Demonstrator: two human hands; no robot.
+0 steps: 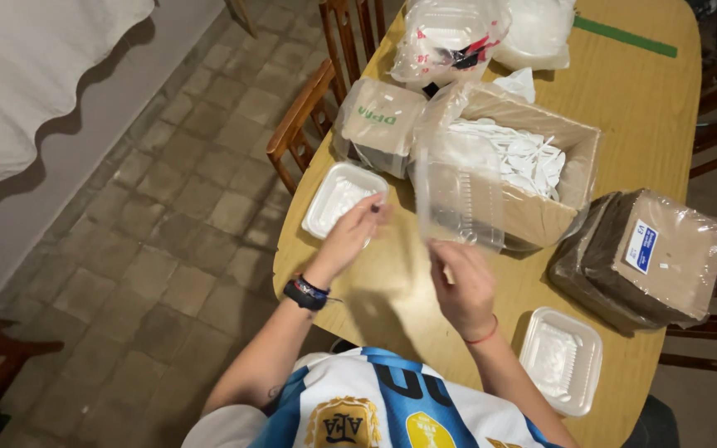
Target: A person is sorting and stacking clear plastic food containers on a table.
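Observation:
My right hand [464, 289] is raised over the wooden table [657, 108], its fingers pinching the lower edge of a clear plastic container [458, 199] that stands upright in the air. My left hand [348, 236], blurred and with a dark wristband, reaches forward with fingers apart. Its fingertips are at the near edge of a white foam tray [338, 197] at the table's left side. Behind the clear container is a cardboard box [541, 217] full of white plastic cutlery [518, 156].
A plastic-wrapped stack of brown trays [653, 257] lies at the right and a white lidded tray [562, 358] near the front edge. Farther back are a wrapped package [379, 120], bags of clear containers [448, 35] and a green strip [624, 37]. Wooden chairs [300, 124] stand on the tiled floor at the left.

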